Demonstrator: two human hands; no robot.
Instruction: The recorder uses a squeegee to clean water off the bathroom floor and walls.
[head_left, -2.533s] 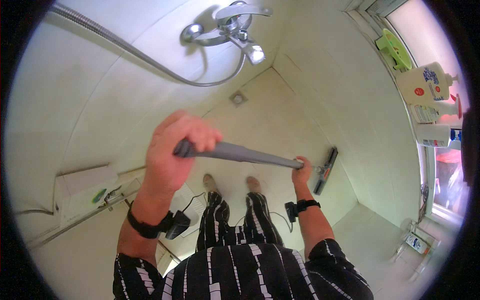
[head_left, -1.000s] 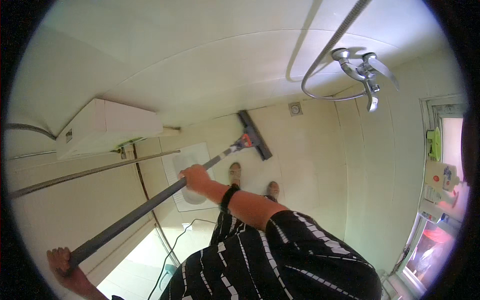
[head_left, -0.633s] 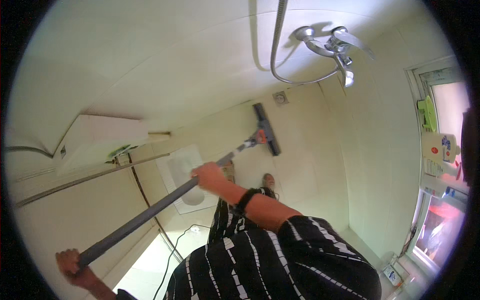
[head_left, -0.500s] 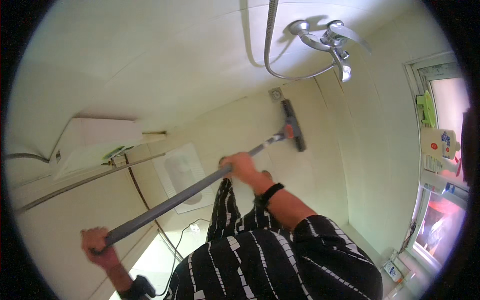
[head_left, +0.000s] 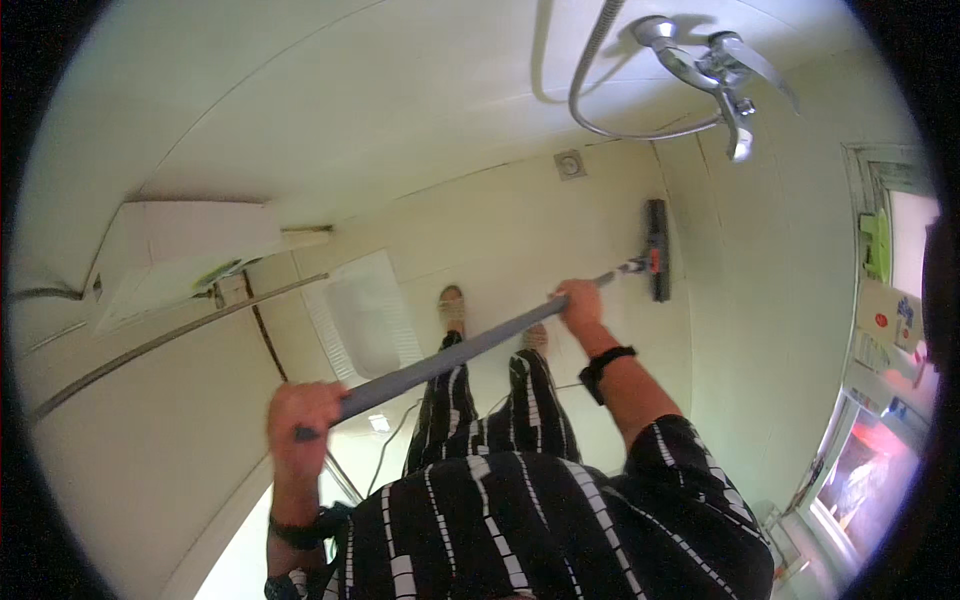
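Observation:
A long-handled floor mop (head_left: 440,363) with a grey pole slants across in front of me. Its narrow dark head (head_left: 657,222), with a red patch in the middle, rests on the floor close to the right wall. My left hand (head_left: 300,412) is wrapped round the pole's top end at the left. Farther down, my right hand (head_left: 580,307) grips the same pole nearer the head. Both wrists wear black bands.
A square floor drain (head_left: 570,165) lies by the far wall, left of the mop head. A white squat toilet (head_left: 368,315) is set in the floor at left. Overhead hangs a chrome shower tap (head_left: 705,70) with a hose. Bottles (head_left: 885,312) line the windowsill.
The mop head has swept right, away from the drain toward the right wall. Both hands have moved right with the pole, the left one also rising. The view has shifted slightly.

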